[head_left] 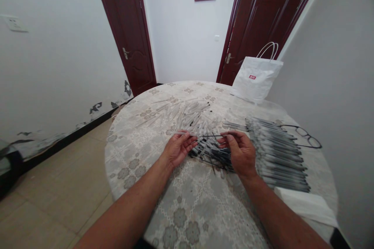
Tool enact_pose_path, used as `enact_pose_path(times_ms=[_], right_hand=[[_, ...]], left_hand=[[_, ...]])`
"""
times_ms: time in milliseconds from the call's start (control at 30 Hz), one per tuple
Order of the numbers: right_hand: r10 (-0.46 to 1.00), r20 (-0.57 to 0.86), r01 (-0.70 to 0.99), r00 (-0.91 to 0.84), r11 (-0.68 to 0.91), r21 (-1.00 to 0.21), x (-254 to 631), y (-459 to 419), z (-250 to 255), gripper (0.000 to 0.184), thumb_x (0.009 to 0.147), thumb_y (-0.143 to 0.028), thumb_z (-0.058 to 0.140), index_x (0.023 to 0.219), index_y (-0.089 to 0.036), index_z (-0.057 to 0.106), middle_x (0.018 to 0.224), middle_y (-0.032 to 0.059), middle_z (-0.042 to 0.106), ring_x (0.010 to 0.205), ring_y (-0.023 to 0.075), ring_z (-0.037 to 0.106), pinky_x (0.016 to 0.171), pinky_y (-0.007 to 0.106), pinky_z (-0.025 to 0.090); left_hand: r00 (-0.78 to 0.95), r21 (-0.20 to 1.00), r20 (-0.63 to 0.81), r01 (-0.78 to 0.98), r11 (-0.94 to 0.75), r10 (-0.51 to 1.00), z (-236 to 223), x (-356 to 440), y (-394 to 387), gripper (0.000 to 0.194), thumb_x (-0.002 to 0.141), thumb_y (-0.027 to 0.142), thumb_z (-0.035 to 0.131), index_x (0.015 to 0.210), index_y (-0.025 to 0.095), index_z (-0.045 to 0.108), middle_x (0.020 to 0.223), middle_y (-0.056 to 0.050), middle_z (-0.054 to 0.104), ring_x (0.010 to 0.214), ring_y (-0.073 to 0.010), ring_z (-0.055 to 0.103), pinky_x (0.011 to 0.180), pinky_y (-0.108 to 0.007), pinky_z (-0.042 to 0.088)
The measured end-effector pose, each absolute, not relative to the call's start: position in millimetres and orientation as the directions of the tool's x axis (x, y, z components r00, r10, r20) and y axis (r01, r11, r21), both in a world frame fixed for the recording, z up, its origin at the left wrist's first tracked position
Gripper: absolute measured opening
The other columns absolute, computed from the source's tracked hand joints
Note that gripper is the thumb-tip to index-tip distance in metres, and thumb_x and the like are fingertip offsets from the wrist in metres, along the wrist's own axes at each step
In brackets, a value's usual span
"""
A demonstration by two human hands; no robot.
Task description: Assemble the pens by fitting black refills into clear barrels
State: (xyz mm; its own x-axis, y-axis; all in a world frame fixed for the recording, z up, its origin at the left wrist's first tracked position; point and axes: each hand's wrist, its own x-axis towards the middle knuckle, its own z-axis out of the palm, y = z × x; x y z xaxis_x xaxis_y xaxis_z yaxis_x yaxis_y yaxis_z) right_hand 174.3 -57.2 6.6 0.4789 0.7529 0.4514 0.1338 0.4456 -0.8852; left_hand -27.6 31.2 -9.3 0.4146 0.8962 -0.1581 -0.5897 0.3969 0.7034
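Between the thumb and fingers of my left hand (180,149) is a clear pen barrel (189,134), held level above the table. My right hand (242,153) pinches a thin black pen refill (210,136), which points left in line with the barrel. The refill's tip meets the barrel's end near my left fingers; how far inside it is, I cannot tell. Beneath my hands lies a heap of dark refills (214,155). Just beyond is a loose pile of clear, whitish pen barrels (187,113). Right of my right hand, many pens with dark refills inside (280,155) lie stacked in rows.
A patterned cloth covers the round table (131,198). Toward the back right stands a white paper bag (257,79). Eyeglasses (306,137) rest beyond the stacked pens, and a folded white cloth or paper (305,204) lies at the near right.
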Motion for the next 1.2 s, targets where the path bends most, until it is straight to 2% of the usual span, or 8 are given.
enact_pose_path(times_ms=[433,667,800,900,1000,1100,1200], right_hand=[[0.743,0.461,0.16,0.486,0.443,-0.882,173,-58,8,0.022,0.091,-0.037,0.064,0.099,-0.017,0.064,0.092,0.0063,0.074,0.068,0.0163,0.072,0.058,0.029,0.061],[0.762,0.456,0.211,0.459,0.405,-0.89,174,-60,5,0.025,0.093,-0.038,0.06,0.105,-0.018,0.067,0.096,0.0069,0.075,0.063,0.0147,0.07,0.059,0.029,0.059],[0.832,0.484,0.357,0.273,0.379,-0.854,172,-63,1,0.024,0.096,-0.035,0.055,0.112,-0.022,0.068,0.092,0.0042,0.075,0.064,0.0133,0.068,0.065,0.028,0.057],[0.866,0.492,0.42,0.092,0.414,-0.807,168,-64,-2,0.021,0.093,-0.034,0.058,0.105,-0.022,0.071,0.091,0.0041,0.072,0.071,0.014,0.066,0.068,0.027,0.054],[0.916,0.402,0.336,0.014,0.374,-0.864,165,-62,-4,0.016,0.088,-0.035,0.066,0.094,-0.02,0.07,0.086,0.0031,0.068,0.075,0.0145,0.064,0.068,0.025,0.052],[0.971,0.225,0.176,-0.08,0.236,-0.956,166,-59,-6,0.02,0.083,-0.036,0.071,0.093,-0.019,0.066,0.076,-0.0007,0.065,0.065,0.0118,0.06,0.059,0.022,0.047],[0.982,0.11,0.081,-0.153,0.124,-0.989,169,-58,-7,0.025,0.081,-0.036,0.074,0.095,-0.018,0.064,0.073,-0.0024,0.065,0.058,0.0104,0.058,0.054,0.021,0.045]], left_hand=[[0.453,0.69,-0.128,-0.598,0.408,0.882,-12,-27,30,0.025,0.079,0.015,0.076,0.096,0.016,0.056,0.092,-0.008,0.074,0.086,-0.022,0.075,0.084,-0.04,0.06],[0.441,0.674,-0.137,-0.614,0.41,0.887,-7,-26,28,0.024,0.08,0.015,0.075,0.096,0.016,0.057,0.089,-0.007,0.074,0.082,-0.0203,0.075,0.082,-0.038,0.061],[0.48,0.692,-0.125,-0.585,0.423,0.868,-8,-26,26,0.027,0.078,0.017,0.077,0.097,0.017,0.057,0.091,-0.006,0.074,0.085,-0.0207,0.075,0.083,-0.038,0.06],[0.576,0.714,-0.125,-0.513,0.476,0.808,-8,-27,23,0.027,0.079,0.018,0.078,0.097,0.017,0.057,0.093,-0.008,0.074,0.082,-0.0205,0.074,0.077,-0.037,0.061],[0.685,0.74,-0.119,-0.421,0.524,0.719,-7,-29,18,0.025,0.08,0.019,0.076,0.095,0.016,0.057,0.096,-0.01,0.074,0.078,-0.0201,0.074,0.072,-0.035,0.061],[0.745,0.762,-0.114,-0.36,0.539,0.658,-7,-29,15,0.023,0.081,0.02,0.075,0.095,0.016,0.057,0.093,-0.011,0.074,0.076,-0.0205,0.074,0.07,-0.034,0.061],[0.752,0.755,-0.136,-0.342,0.559,0.645,-8,-28,14,0.022,0.082,0.02,0.074,0.095,0.016,0.058,0.09,-0.011,0.074,0.074,-0.0203,0.074,0.069,-0.034,0.061]])
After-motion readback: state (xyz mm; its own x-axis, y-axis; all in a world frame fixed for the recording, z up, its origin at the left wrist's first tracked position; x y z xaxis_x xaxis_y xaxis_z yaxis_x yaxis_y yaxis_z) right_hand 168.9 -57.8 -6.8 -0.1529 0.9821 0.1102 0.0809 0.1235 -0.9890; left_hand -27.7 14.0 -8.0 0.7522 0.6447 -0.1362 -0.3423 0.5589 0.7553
